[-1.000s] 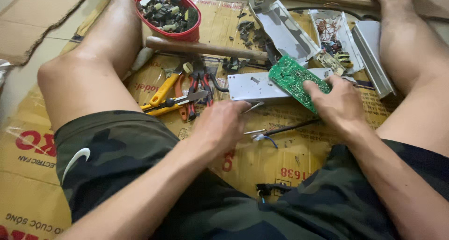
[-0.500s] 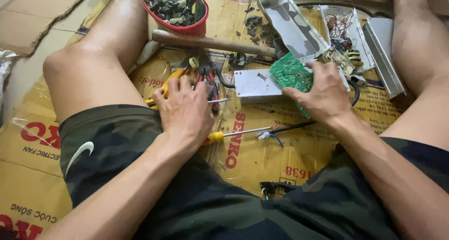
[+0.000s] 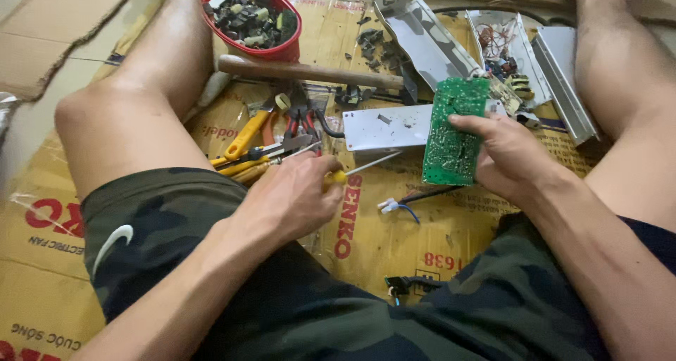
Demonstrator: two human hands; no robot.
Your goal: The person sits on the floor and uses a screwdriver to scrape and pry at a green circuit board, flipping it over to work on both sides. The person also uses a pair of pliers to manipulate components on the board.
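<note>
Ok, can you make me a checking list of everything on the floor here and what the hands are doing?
Surface: flattened cardboard on the floor.
Job's things: green circuit board, held upright; screwdriver with a yellow handle.
Clutter: red bowl of small parts, wooden-handled hammer, pliers, grey metal casings.
Grippers: left hand closed on the screwdriver; right hand fingers grip the board.
Cables: loose blue and white wire; black connector.
Surroundings: the person's bare legs either side.

Soft, even indoor light; faint shadows, slight edge blur.
</note>
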